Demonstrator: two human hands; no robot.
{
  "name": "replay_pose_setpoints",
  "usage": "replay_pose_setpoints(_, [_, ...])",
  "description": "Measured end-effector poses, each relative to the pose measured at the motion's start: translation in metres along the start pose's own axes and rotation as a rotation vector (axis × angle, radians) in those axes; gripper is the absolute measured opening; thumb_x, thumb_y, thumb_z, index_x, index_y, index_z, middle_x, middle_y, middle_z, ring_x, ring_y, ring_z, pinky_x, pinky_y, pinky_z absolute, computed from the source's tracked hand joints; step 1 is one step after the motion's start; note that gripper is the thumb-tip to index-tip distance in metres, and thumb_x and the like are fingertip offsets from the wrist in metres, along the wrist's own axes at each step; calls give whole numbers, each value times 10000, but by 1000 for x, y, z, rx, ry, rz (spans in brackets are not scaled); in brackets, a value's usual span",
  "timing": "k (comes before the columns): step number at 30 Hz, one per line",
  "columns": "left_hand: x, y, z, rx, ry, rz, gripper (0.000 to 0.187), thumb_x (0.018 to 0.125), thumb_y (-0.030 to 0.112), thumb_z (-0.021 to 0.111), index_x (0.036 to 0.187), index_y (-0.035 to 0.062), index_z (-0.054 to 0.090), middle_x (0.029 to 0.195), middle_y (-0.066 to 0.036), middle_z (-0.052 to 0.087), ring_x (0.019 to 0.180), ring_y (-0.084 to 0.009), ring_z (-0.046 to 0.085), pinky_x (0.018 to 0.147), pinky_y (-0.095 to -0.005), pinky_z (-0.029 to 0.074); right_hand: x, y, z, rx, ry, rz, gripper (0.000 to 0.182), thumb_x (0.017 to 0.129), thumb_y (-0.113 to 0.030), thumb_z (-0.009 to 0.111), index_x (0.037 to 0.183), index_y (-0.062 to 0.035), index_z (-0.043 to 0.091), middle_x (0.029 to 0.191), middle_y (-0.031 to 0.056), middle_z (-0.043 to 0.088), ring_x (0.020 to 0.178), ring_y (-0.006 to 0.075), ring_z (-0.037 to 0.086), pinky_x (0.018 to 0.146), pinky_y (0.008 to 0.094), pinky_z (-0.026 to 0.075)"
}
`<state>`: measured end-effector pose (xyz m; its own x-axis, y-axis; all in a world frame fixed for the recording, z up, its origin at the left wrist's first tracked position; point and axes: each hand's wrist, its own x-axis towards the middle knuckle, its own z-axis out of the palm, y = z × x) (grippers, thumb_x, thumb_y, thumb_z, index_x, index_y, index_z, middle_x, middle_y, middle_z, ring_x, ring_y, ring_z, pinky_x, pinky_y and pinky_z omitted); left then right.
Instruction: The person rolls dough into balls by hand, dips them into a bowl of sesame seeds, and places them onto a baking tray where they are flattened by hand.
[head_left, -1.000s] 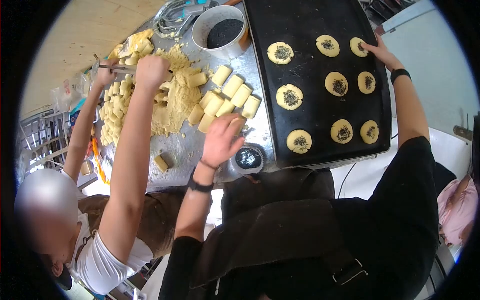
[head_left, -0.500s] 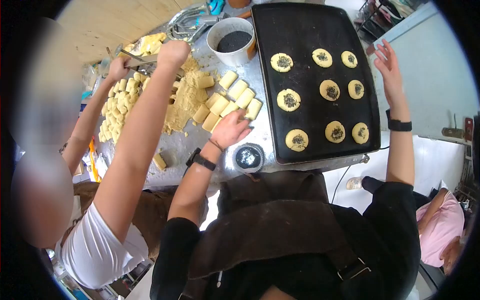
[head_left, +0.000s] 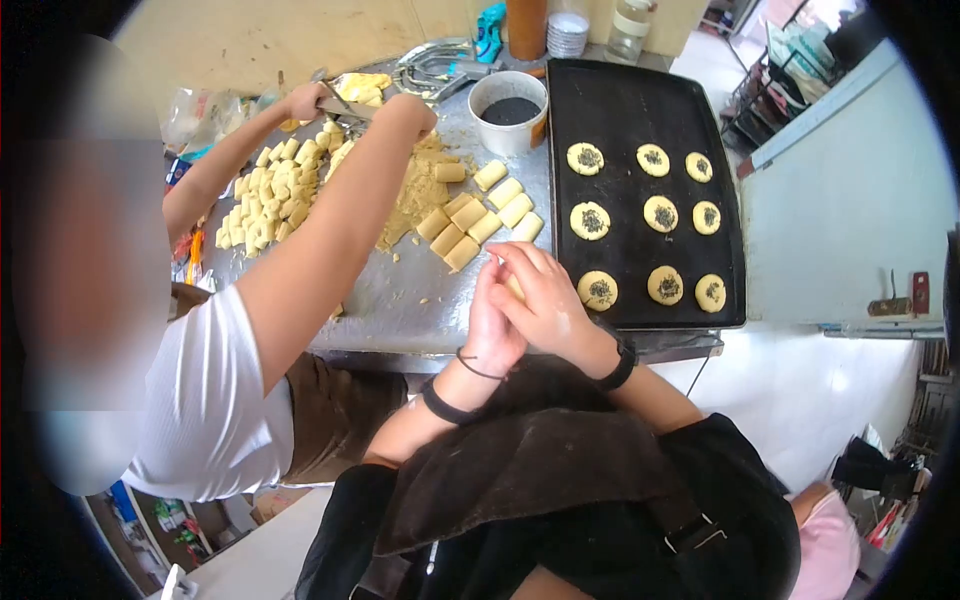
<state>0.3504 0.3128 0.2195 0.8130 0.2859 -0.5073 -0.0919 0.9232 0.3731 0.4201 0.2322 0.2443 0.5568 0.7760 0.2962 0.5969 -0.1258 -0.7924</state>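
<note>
In front of my apron, just off the table's front edge, my two hands are cupped together. A piece of pale dough [head_left: 515, 287] shows between the palms, mostly covered by the fingers. My left hand [head_left: 492, 325] is underneath on the left, and my right hand [head_left: 552, 308] presses over it from the right. Beyond them on the table lie several short dough cylinders [head_left: 485, 227]. To the right, a black baking tray [head_left: 630, 105] carries several flattened dough rounds [head_left: 661, 213] topped with dark seeds.
A white tub [head_left: 515, 135] of dark seeds stands behind the cylinders. At left, a co-worker's hands [head_left: 405, 115] hold a metal scraper [head_left: 347, 110] above crumbly dough [head_left: 408, 205], beside a heap of small dough pieces [head_left: 270, 195]. The co-worker's arm [head_left: 320, 270] reaches across close by.
My left hand has come back from the dough cylinders, and my right hand has come in from beyond the tray's right side. They now meet around a dough piece. The view has shifted too.
</note>
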Motion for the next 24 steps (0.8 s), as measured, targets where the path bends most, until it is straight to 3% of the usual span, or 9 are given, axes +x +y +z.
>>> replay_pose_setpoints(3, [-7,-11,-4,-63,-15,-58,360,1010,381,391,1165,95,546,1132,-81,608,1061,-193,584,925,-347,484,-11,1,1,-108,72,-42,382,882,-244,553,1202,-36,558,1154,154,573,1051,347,542,904,454,424])
replay_pose_setpoints(10, [-13,-22,-11,-50,-132,-82,298,1030,311,388,1156,90,544,1104,-63,611,1028,-178,588,894,-326,495,-27,-12,-4,-245,103,-94,316,881,-168,505,1158,-47,600,1169,150,569,1068,352,527,915,434,411])
replay_pose_setpoints(14, [-14,-26,-5,-24,-236,-98,303,1036,321,385,1166,96,541,1102,-60,611,1025,-180,591,893,-323,495,-32,-10,-9,-226,139,-90,339,862,-162,524,1175,-49,590,1184,150,564,1082,342,533,938,443,408])
replay_pose_setpoints(19, [-24,-29,21,81,-75,-262,348,1027,377,379,1181,110,539,1113,-55,615,1027,-174,595,886,-338,494,-48,-2,-24,52,99,-56,425,865,-173,514,1256,-9,537,1240,194,532,1151,366,506,1018,434,372])
replay_pose_setpoints(22, [-19,-43,22,95,-46,-222,377,1023,404,364,1179,111,543,1116,-66,618,1017,-184,600,861,-353,498,-55,1,-46,144,59,-64,471,878,-199,511,1300,11,496,1279,209,510,1201,366,481,1049,427,346])
replay_pose_setpoints(24, [-4,-52,8,18,-169,-246,362,1018,372,364,1051,81,577,997,-81,633,941,-214,608,817,-362,505,-59,11,-66,19,76,-67,474,881,-196,509,1307,11,489,1291,206,507,1214,368,471,1054,429,340])
